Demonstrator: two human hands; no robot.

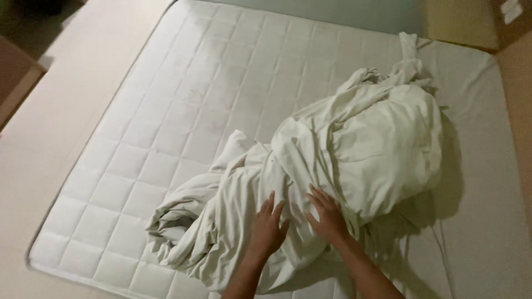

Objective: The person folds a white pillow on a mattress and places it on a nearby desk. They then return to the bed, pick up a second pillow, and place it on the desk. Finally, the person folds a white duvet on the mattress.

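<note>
White bedding: one crumpled sheet (pixel 332 166), bunched in a loose heap on the near right part of one quilted mattress (pixel 183 99), with a flatter stretch of the same pale cloth spread over the mattress's right side. Hands, two, both bare, entering from the bottom edge on bare forearms. Left hand (pixel 269 227): palm down, fingers extended and slightly spread, pointing away from the person, laid flat on the lower front folds of the heap. Right hand (pixel 327 216): palm down, fingers fanned and angled up and to the left, pressed on the cloth just beside the left hand; the two are close together but not touching. Neither hand is closed round a fold; both rest open on the fabric. Mattress: one, white, square-stitched, lying directly on one pale floor (pixel 61 99), its left half bare. Furniture: one brownish edge (pixel 16 77) at the far left, cut off by the frame, kind not discernible. Wall: one tan corner (pixel 471 22) at upper right.
</note>
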